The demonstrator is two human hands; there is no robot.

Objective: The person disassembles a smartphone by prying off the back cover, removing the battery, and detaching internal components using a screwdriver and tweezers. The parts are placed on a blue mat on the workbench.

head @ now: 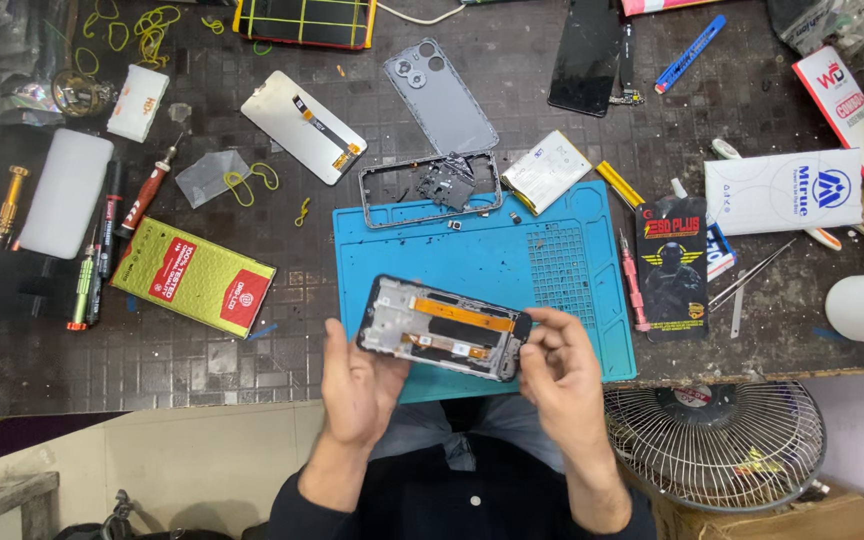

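Opened phone frame (444, 327) w/ orange flex is held just above the blue mat (482, 260), cupped by left hand (357, 385), pinched at its end by right hand (562, 365); prob light, stiff but fragile, best gripped by edges.

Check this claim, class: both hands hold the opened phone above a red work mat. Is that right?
Not quite. The head view shows the mat is blue, not red. The left hand and right hand do hold the opened phone above it.
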